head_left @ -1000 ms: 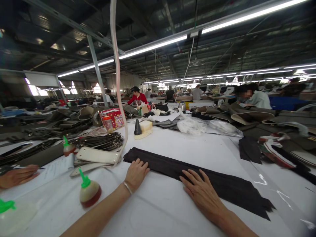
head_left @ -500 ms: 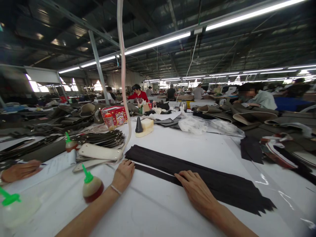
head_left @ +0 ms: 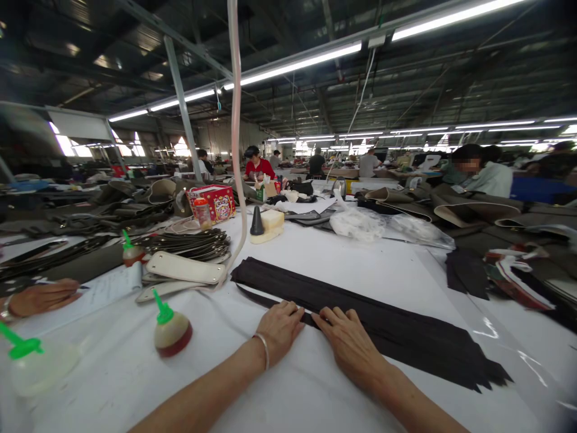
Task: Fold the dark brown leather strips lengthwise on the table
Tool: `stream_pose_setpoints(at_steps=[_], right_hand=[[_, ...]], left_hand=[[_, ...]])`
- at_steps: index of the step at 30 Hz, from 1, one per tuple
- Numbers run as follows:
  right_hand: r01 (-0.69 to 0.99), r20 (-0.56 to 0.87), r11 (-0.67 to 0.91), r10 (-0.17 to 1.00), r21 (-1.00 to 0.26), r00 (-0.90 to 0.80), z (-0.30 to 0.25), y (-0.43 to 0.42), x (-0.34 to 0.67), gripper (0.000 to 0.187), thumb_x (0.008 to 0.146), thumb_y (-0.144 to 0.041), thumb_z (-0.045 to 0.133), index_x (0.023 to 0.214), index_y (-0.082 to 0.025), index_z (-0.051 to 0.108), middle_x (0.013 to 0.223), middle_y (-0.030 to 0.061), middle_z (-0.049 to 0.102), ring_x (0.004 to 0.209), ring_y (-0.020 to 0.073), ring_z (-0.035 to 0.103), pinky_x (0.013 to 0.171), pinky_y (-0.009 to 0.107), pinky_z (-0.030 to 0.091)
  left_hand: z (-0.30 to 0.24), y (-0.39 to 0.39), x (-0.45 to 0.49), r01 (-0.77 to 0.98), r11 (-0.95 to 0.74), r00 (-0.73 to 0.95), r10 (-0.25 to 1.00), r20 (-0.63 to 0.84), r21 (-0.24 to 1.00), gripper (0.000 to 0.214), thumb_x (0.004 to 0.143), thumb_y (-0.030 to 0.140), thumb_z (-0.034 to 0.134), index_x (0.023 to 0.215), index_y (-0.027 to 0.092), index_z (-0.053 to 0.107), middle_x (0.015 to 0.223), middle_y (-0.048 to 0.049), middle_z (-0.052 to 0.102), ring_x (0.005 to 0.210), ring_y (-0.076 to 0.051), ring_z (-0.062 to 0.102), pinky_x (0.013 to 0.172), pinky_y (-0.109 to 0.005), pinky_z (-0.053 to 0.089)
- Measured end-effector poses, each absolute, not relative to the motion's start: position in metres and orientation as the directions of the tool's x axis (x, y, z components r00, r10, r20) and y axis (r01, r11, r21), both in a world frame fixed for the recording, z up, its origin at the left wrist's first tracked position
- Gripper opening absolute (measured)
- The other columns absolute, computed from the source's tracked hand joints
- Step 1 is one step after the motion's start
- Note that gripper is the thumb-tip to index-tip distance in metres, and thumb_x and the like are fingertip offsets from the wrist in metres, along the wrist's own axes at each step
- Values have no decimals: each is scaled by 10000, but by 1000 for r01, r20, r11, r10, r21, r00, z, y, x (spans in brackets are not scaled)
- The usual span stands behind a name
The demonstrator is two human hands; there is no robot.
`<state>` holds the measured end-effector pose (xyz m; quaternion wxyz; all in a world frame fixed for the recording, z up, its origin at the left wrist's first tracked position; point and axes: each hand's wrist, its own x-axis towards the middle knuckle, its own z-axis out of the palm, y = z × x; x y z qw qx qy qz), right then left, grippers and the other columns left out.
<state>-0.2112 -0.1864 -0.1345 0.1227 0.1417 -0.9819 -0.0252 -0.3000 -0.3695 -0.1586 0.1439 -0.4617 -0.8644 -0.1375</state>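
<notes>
My left hand (head_left: 280, 329), with a bracelet at its wrist, is closed on a narrow black strip (head_left: 253, 296) that lies on the white table. Just to the right, my right hand (head_left: 347, 340) bends its fingers onto the same strip, thumb side toward the left hand. Only a small gap separates the two hands, and the fingertips partly hide the strip. Behind them a stack of wide black fabric strips (head_left: 383, 319) runs from upper left to lower right, its right end stepped. The strip's left end curves away from the stack.
Left of my hands stand a green-tipped glue bottle (head_left: 172, 332) and pale straps (head_left: 184, 267). A co-worker's hand (head_left: 45, 296) writes on paper at far left. Further back are a black cone (head_left: 256, 221), a foam block (head_left: 271, 224) and plastic bags (head_left: 358, 224). A hose (head_left: 236, 114) hangs down.
My left hand has slid right along the narrow strip, from its left end to close beside my right hand. My right hand has shifted slightly left, its fingers more bent.
</notes>
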Motion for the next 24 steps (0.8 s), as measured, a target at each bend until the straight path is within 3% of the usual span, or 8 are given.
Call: stream_pose_setpoints(at_steps=[4, 10, 17, 24], right_hand=[[-249, 216, 965, -263, 87, -940, -133, -177, -202, 581, 795, 66, 358, 1250, -234, 560, 1092, 55, 576, 938, 217, 496, 785, 374, 307], [-219, 206, 971, -235, 98, -950, -135, -157, -187, 623, 762, 82, 385, 1287, -208, 551, 1105, 67, 592, 957, 215, 511, 801, 383, 318], [-225, 274, 960, -264, 165, -925, -146, -155, -185, 608, 747, 70, 412, 1281, -179, 563, 1141, 95, 599, 967, 229, 522, 827, 396, 362], [-235, 333, 959, -275, 157, -902, -152, -152, -184, 614, 744, 82, 393, 1266, -183, 580, 1155, 83, 608, 982, 236, 528, 844, 427, 381]], left_hand=[[-160, -384, -304, 801, 589, -584, 731, 351, 107, 325, 950, 282, 502, 1258, 189, 545, 1100, -55, 629, 1038, -210, 559, 950, -338, 463], [-161, -423, -317, 659, 747, -720, 596, 355, 82, 308, 976, 262, 444, 1228, 137, 568, 1148, -101, 615, 1093, -224, 552, 997, -364, 427], [-158, -458, -341, 459, 888, -827, 421, 373, 16, 248, 957, 305, 523, 1151, 164, 583, 1106, -68, 615, 1069, -241, 570, 959, -502, 426], [-158, -481, -367, 308, 951, -894, 285, 345, 10, 275, 933, 354, 565, 1132, 166, 589, 1171, -79, 591, 1086, -244, 565, 945, -491, 454]])
